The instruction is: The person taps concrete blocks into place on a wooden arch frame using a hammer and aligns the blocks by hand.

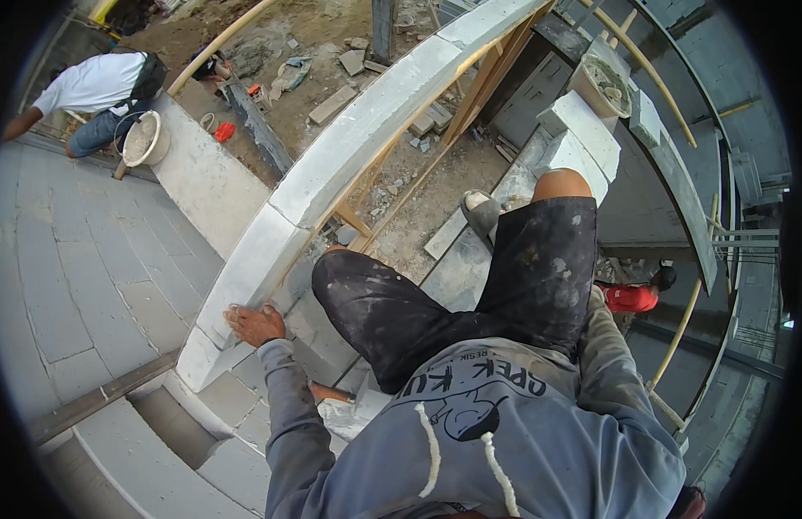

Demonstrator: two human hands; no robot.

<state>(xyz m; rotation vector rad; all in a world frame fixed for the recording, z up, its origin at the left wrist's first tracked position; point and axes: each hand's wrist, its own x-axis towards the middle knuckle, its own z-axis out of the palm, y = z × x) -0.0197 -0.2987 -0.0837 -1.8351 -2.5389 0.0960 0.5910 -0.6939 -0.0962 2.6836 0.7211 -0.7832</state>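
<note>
My left hand [256,325] rests on the near end of a curved row of pale lightweight blocks [317,177]. Its fingers lie over the end block [245,272], close to a joint, and grip nothing. On my right side, the grey sleeve [615,350] runs down along my thigh, and the hand beyond its cuff is hidden. My knees are bent, in dark shorts [539,268] spotted with white. A sandal [481,210] shows on one foot, over a dusty ledge.
Pale blocks [583,134] and a bucket of mortar [602,86] stand at the far right. A co-worker in white [102,82] bends near another bucket [144,140] at left. Someone in red [630,298] is lower at right. Rubble-strewn ground [401,173] lies below; timber poles [648,69] cross the right.
</note>
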